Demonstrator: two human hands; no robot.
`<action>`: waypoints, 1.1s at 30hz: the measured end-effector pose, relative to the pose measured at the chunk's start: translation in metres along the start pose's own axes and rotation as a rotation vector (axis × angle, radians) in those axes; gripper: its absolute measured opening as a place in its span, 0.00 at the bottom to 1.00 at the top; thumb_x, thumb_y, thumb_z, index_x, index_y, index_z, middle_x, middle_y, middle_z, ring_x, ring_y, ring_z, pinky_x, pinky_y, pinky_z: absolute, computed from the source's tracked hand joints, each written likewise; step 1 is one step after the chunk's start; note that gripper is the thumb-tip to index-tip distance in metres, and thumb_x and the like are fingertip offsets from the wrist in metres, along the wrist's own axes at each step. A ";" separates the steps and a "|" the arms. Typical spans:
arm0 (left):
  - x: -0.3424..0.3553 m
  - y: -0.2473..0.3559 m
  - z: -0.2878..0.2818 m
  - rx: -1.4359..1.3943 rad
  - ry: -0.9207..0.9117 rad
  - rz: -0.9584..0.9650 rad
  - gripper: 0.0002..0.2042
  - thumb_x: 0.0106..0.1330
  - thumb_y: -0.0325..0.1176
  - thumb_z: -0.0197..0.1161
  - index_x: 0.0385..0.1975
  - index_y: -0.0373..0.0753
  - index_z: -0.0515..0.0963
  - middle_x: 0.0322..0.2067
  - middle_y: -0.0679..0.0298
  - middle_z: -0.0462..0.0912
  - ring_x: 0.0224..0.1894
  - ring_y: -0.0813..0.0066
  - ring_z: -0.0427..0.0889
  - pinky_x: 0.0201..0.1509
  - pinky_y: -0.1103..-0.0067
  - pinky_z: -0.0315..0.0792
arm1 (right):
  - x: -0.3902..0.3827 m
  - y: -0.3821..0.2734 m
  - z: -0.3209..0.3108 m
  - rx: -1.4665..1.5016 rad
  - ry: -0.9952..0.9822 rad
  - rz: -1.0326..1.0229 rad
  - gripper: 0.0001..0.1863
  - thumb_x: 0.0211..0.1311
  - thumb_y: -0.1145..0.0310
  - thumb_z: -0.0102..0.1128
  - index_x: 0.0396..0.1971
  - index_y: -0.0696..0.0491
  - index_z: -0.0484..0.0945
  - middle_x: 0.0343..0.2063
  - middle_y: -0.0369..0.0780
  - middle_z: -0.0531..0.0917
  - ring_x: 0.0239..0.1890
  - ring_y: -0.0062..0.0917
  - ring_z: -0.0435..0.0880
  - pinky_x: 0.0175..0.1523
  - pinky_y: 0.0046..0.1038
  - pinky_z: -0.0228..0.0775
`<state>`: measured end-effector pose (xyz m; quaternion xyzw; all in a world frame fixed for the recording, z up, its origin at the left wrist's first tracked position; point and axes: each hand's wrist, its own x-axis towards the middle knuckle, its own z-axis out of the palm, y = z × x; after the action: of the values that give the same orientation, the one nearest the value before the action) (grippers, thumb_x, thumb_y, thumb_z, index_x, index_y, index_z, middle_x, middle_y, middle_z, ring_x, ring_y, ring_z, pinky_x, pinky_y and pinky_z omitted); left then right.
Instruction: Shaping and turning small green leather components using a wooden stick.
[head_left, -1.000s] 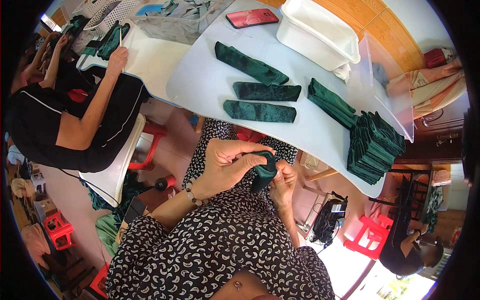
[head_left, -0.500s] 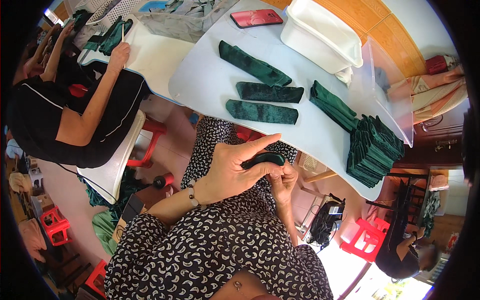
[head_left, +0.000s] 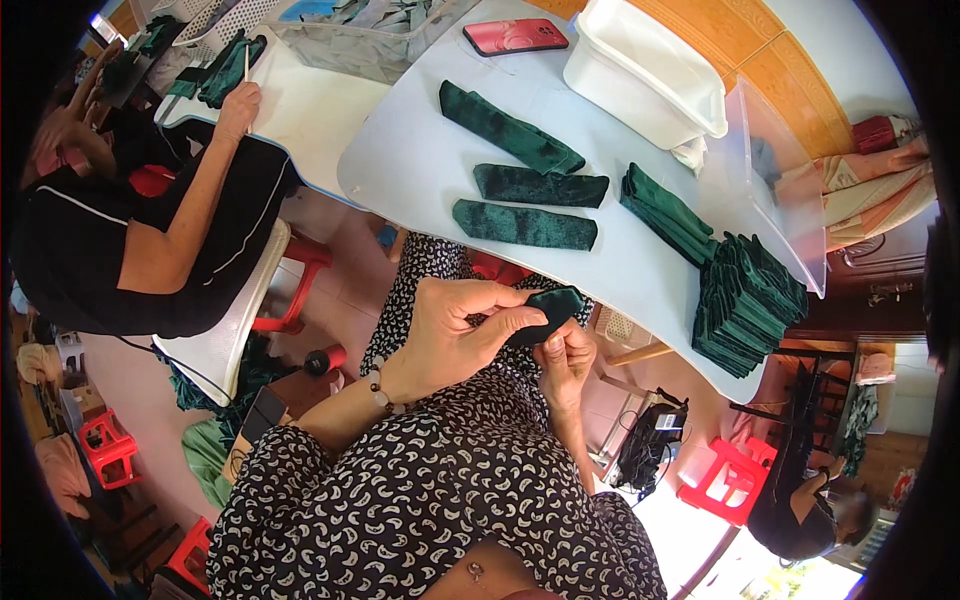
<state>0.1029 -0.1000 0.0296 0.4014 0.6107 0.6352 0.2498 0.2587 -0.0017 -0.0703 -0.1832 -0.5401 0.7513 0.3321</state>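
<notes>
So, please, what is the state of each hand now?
Left hand: closed, holding a small dark green velvety fabric piece.
Right hand: closed, pinching the same piece.

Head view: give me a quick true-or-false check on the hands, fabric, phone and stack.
1. The left hand pinches a dark green fabric piece. True.
2. The right hand rests flat on the table. False: the right hand is curled at the piece's lower edge, off the table.
3. The green stack sits toward the table's right end. True.
4. The phone lies right of the white bin. False: the phone lies left of the white bin.
</notes>
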 end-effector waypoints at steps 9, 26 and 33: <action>0.003 -0.008 -0.001 -0.377 0.015 -0.103 0.09 0.62 0.22 0.64 0.40 0.25 0.79 0.36 0.56 0.84 0.38 0.76 0.82 0.43 0.83 0.77 | 0.003 -0.015 0.003 -0.055 -0.014 0.051 0.13 0.67 0.65 0.57 0.26 0.57 0.74 0.21 0.32 0.72 0.19 0.11 0.65 0.23 0.15 0.56; 0.009 -0.012 0.020 -0.355 -0.023 -0.082 0.14 0.61 0.24 0.65 0.47 0.29 0.76 0.40 0.61 0.81 0.42 0.81 0.79 0.46 0.85 0.74 | -0.002 -0.013 -0.009 0.060 0.038 0.070 0.14 0.68 0.62 0.56 0.26 0.55 0.71 0.19 0.30 0.71 0.18 0.10 0.61 0.23 0.15 0.52; 0.018 -0.003 0.028 -0.192 0.004 0.033 0.08 0.58 0.20 0.65 0.37 0.31 0.82 0.32 0.65 0.78 0.33 0.84 0.75 0.37 0.87 0.70 | -0.012 -0.018 -0.009 0.158 0.117 -0.006 0.14 0.65 0.63 0.60 0.25 0.57 0.73 0.20 0.32 0.74 0.16 0.10 0.61 0.20 0.15 0.50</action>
<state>0.1154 -0.0695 0.0287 0.3843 0.5407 0.6958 0.2753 0.2784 -0.0001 -0.0578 -0.1986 -0.4591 0.7787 0.3787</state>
